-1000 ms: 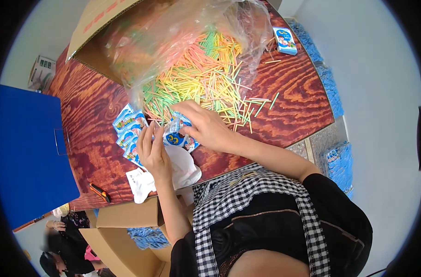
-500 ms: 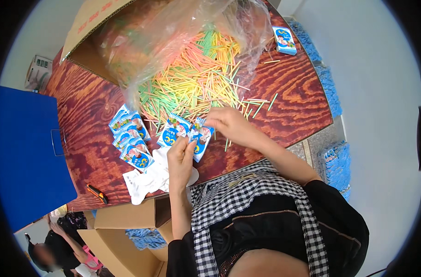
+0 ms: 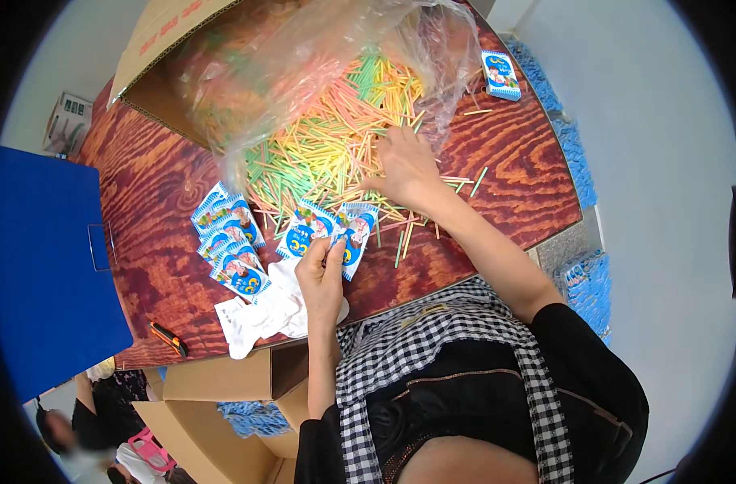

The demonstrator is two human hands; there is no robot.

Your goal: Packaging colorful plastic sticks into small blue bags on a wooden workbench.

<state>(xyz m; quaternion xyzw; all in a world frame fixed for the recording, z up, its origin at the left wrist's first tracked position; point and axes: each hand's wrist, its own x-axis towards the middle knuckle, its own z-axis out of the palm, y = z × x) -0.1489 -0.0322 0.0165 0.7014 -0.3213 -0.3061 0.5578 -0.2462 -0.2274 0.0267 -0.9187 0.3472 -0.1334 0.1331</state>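
My left hand [image 3: 321,270] pinches a small blue-and-white packet [image 3: 357,230] by its side near the front of the table. Beside it lies a similar packet [image 3: 305,228], partly overlapped. Over the heap of thin pink, yellow and green sticks [image 3: 319,153] reaches my right hand [image 3: 407,168], its thumb spread away from the fingers. The fingertips rest at the sticks, and I see nothing held in them. The sticks spill out of a clear plastic bag [image 3: 279,73] lying in a tipped cardboard box [image 3: 154,113]. Several more packets [image 3: 237,250] overlap in a row at the left.
White gloves [image 3: 259,319] lie at the table's front edge, with an orange-black cutter [image 3: 169,339] further left. A blue panel [image 3: 53,266] stands left. One packet [image 3: 500,75] sits far right. An open carton [image 3: 198,427] is below the table. Another person [image 3: 94,427] is at lower left.
My right hand has left the packet and moved up and away onto the stick heap, its fingers spreading. My left hand keeps its pinch on the packet, almost in place.
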